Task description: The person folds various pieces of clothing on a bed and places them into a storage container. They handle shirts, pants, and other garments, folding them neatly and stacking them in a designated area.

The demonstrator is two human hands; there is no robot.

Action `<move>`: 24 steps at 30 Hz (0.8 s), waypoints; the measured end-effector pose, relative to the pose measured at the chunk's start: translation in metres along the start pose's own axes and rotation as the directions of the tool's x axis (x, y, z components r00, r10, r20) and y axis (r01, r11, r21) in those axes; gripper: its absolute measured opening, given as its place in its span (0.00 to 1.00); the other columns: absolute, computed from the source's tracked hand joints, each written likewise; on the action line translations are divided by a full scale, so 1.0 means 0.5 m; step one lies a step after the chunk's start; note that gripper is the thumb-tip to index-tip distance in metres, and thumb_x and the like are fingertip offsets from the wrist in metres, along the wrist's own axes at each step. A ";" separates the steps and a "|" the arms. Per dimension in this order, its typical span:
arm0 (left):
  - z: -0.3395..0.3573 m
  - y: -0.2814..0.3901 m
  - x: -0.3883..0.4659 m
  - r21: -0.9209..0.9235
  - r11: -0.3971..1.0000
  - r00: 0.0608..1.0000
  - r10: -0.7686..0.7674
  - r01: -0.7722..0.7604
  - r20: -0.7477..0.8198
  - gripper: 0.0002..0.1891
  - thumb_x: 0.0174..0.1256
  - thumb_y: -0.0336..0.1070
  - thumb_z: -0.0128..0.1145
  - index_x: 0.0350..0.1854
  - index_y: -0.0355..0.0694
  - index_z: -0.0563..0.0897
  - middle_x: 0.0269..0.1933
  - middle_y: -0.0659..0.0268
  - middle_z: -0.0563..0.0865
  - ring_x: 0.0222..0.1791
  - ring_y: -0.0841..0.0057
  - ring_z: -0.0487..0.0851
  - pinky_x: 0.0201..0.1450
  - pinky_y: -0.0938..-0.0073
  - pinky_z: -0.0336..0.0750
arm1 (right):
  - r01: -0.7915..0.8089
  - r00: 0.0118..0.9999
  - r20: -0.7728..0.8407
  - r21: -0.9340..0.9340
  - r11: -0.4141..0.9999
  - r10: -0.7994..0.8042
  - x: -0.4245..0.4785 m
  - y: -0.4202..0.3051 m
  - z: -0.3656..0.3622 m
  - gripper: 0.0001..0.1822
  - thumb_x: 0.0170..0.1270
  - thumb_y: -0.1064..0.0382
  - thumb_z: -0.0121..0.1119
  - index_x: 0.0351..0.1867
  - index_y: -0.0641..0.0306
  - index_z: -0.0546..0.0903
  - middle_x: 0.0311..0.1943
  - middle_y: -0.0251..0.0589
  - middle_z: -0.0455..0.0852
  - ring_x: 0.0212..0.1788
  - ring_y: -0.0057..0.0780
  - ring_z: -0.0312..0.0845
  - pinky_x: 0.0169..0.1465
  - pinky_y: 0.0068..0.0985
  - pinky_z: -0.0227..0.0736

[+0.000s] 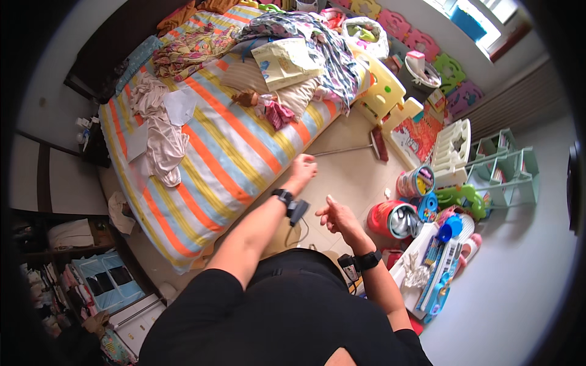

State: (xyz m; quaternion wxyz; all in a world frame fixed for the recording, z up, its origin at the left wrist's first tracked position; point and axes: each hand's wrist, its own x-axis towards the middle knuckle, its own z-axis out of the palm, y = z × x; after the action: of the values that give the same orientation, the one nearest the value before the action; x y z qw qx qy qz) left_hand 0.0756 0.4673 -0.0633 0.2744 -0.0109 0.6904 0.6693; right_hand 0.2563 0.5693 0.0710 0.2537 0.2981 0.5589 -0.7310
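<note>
My left hand [303,173] hovers by the near edge of the bed, fingers partly curled. Just past its fingertips runs the thin handle of a broom [344,150]; I cannot tell whether they touch. The broom's dark red head [379,144] rests on the tiled floor. My right hand [339,219] is over the floor, palm inward, thumb and fingers apart, with nothing in it. To its right stands a red tub [383,218] with shiny metallic items inside. A striped sheet [224,151] in orange, yellow and blue covers the bed.
On the bed lie a doll [265,105], a paper bag [286,64] and pink clothing [160,142]. A yellow plastic play fence [377,82], a toy bucket [414,180], a toy keyboard [442,279] and a pale green rack [503,176] line the right. Open wardrobe shelves [68,251] stand left.
</note>
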 end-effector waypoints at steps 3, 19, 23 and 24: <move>-0.176 0.019 0.071 -0.050 0.993 0.985 -0.117 0.111 -0.127 0.13 0.70 0.31 0.58 0.54 0.34 0.78 0.36 0.62 0.86 0.30 0.80 0.84 0.30 0.78 0.79 | 0.212 0.970 -0.135 0.068 0.975 -0.201 0.102 -0.075 -0.040 0.24 0.79 0.43 0.50 0.40 0.62 0.84 0.24 0.28 0.83 0.18 0.13 0.70 0.23 0.15 0.63; -0.744 -0.124 -0.149 -0.858 0.512 0.546 -0.707 -0.042 -0.449 0.06 0.71 0.38 0.62 0.37 0.43 0.80 0.30 0.67 0.85 0.30 0.72 0.83 0.41 0.68 0.81 | -0.004 0.998 -0.050 0.614 0.789 0.044 0.962 -0.454 -0.105 0.26 0.65 0.51 0.69 0.61 0.53 0.74 0.64 0.37 0.80 0.66 0.37 0.75 0.66 0.40 0.71; -0.707 -0.097 -0.245 -0.838 0.540 0.340 -0.775 -0.080 -0.532 0.07 0.68 0.40 0.65 0.38 0.45 0.81 0.35 0.70 0.84 0.36 0.74 0.82 0.47 0.67 0.81 | -0.043 0.990 -0.073 0.656 0.754 0.119 1.190 -0.472 -0.143 0.27 0.62 0.51 0.72 0.59 0.56 0.76 0.55 0.35 0.83 0.61 0.38 0.78 0.62 0.44 0.74; -0.697 -0.094 -0.270 -0.837 0.540 0.287 -0.791 -0.087 -0.540 0.07 0.68 0.40 0.66 0.39 0.46 0.81 0.36 0.70 0.84 0.36 0.75 0.82 0.48 0.67 0.81 | -0.036 0.988 -0.085 0.680 0.732 0.127 1.221 -0.469 -0.128 0.29 0.58 0.51 0.76 0.57 0.57 0.76 0.54 0.35 0.84 0.60 0.38 0.79 0.62 0.43 0.73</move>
State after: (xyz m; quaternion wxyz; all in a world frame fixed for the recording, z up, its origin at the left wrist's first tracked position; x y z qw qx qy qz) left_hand 0.0811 0.0905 -0.0696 -0.0174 -0.6563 0.3509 0.6677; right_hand -0.3224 0.6661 -0.2244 0.1242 0.4395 0.2565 -0.8519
